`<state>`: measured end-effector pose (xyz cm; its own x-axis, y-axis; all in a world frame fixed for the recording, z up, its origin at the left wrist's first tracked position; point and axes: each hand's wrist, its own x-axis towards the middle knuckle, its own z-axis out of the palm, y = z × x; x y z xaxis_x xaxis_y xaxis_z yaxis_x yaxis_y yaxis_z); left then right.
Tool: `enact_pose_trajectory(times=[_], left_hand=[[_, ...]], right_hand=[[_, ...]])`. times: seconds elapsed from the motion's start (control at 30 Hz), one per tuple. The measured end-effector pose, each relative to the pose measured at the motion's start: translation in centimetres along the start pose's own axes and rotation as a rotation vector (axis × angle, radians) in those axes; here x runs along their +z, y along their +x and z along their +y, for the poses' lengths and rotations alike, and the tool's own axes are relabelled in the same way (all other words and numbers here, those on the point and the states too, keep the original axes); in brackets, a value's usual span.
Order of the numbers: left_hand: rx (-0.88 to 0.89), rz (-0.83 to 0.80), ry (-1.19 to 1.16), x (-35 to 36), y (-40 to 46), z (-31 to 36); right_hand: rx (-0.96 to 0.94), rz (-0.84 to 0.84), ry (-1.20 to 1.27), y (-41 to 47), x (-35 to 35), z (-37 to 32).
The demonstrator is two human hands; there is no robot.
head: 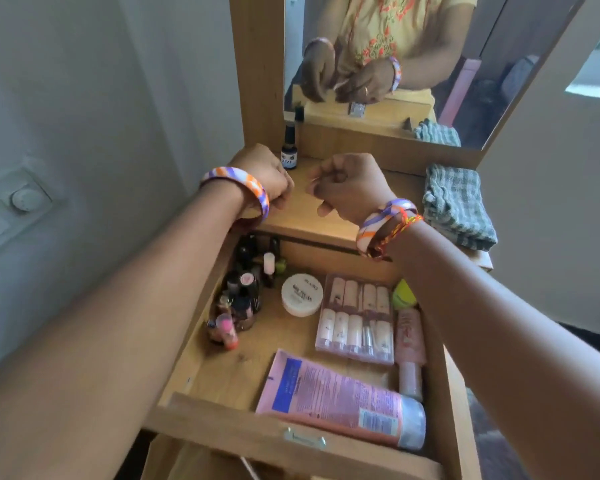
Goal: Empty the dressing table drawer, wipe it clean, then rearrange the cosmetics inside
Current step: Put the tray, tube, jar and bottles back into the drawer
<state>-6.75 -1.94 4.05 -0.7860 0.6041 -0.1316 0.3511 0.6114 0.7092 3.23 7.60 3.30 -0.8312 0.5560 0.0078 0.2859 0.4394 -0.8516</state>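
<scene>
The wooden drawer point(222, 420) stands pulled out below me, with cosmetics inside. A pink tube point(340, 400) lies along its front. Behind the tube are a clear pack of small bottles point(355, 320), a white round jar point(302, 294), a pink bottle point(409, 341) and a yellow-green sponge point(403, 294). Several nail polish bottles point(243, 299) crowd the left side. Both hands hover over the table top point(302, 216) with fingers curled. My left hand point(267, 178) is beside a small dark bottle point(289, 150). The mirror shows a small pale item at the fingertips of my right hand point(350, 185).
A folded green checked cloth point(458, 206) lies at the right end of the table top. The mirror point(430, 81) stands in a wooden frame behind it and reflects a small silvery object under my hands. A wall with a switch plate point(21, 202) is close on the left.
</scene>
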Motion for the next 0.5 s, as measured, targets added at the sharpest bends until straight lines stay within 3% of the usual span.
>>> enact_pose_trajectory(times=[0.13,0.33,0.5], left_hand=[[-0.025,0.182,0.023,-0.1,4.1,-0.4],[-0.019,0.034,0.008,0.6,8.0,-0.7],[-0.007,0.017,-0.242,1.1,8.8,-1.6]], right_hand=[[0.100,0.150,0.146,4.9,1.2,0.8],[0.133,0.164,0.148,9.9,3.5,1.8],[0.107,0.146,0.083,10.7,4.0,2.4]])
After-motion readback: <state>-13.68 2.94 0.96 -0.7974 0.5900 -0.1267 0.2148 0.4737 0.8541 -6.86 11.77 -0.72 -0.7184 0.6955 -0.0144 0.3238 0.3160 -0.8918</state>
